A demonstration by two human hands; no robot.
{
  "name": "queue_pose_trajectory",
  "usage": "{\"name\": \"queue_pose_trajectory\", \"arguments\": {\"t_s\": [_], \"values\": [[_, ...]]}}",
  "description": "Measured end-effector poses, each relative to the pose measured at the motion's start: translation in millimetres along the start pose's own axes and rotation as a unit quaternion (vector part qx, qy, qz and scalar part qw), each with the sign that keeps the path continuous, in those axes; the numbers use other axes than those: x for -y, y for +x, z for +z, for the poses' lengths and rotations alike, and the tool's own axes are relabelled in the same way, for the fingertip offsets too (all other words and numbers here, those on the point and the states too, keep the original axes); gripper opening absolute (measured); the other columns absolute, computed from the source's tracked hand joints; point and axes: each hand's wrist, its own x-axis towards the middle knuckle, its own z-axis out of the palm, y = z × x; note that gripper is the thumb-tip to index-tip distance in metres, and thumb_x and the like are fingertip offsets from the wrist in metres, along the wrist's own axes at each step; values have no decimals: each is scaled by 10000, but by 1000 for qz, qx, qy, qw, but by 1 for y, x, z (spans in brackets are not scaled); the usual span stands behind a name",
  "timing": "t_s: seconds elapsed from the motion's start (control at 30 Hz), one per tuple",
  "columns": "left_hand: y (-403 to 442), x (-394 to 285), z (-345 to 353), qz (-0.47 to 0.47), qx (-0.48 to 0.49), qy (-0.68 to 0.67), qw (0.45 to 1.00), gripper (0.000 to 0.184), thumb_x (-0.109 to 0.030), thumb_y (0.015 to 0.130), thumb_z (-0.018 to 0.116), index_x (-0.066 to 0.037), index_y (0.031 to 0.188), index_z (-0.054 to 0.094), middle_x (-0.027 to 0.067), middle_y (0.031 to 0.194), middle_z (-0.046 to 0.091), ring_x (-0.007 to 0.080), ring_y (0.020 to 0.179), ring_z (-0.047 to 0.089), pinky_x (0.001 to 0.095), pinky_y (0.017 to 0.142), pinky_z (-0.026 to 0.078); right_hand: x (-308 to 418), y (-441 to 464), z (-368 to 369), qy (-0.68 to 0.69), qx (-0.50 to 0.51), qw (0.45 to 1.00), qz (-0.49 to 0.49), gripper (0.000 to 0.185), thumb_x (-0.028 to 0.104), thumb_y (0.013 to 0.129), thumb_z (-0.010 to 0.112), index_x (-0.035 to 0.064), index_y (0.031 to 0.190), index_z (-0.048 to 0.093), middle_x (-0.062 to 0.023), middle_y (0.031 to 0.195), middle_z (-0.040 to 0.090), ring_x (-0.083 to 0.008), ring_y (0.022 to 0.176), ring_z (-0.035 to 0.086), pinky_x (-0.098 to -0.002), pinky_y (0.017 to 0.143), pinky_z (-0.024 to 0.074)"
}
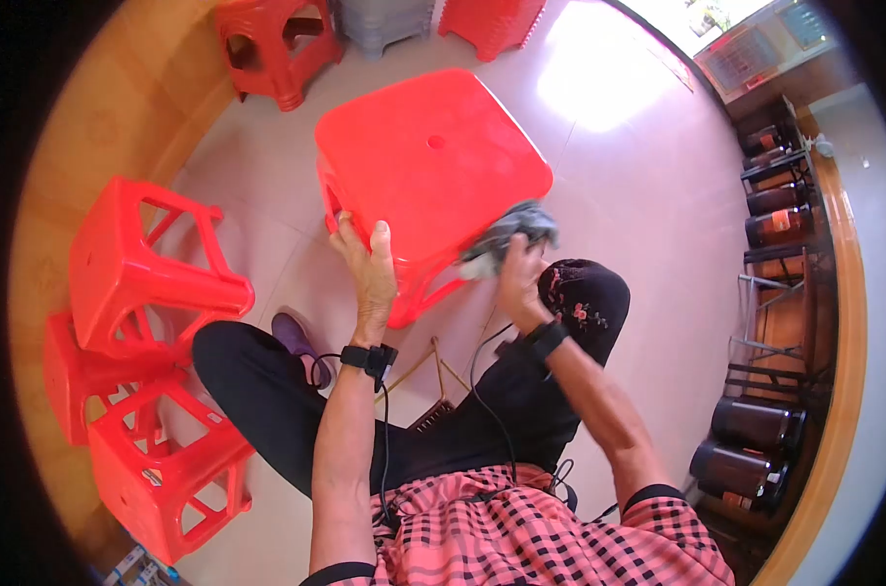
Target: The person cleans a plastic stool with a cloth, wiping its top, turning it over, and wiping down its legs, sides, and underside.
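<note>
Rag [517,225] bunched in right hand [523,283], left hand [367,269] pinching stool [414,181] edge. Weak left pinch could let stool skid.

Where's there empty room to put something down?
The widest bare floor lies between the middle stool and the dark jars on the right. That stool's top is mostly free, with the left hand and cloth at its edge. Red stools crowd the left.
</note>
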Motion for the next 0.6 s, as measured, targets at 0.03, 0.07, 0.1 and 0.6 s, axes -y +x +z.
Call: {"name": "queue_pose_trajectory", "arguments": {"t_s": [0.03,0.07,0.1,0.6], "values": [[0,0,0,1,2,-2,1000,543,-358,887,477,31,1256,394,214,1197,381,326,1156,356,429,1021,260,-36,-5,5,-27,42,998,-24,385,210,877,463,17,1205,401,-63,957,537,-179,844,517,-342,795,455],[1,-1,0,5,3,-4,1000,540,-362,888,475,28,1253,398,212,1198,383,322,1163,349,430,1025,253,-21,-35,16,-9,20,997,-72,402,186,862,484,16,1215,393,-68,968,532,-190,872,513,-346,823,446],[2,-2,-1,9,8,0,1000,540,-362,888,475,28,1253,398,212,1198,383,322,1163,349,430,1025,253,-2,-68,28,10,-3,993,-121,424,162,847,505,15,1225,385,-72,979,526,-200,900,509,-349,852,436],[-3,51,-14,-51,35,-48,997,610,-530,921,410,-19,1252,431,134,1169,481,234,1073,475,367,899,377,-74,-52,17,122,373,895,211,318,179,811,587,-23,1057,579,-61,945,630,-140,828,598,-288,765,492]]}}
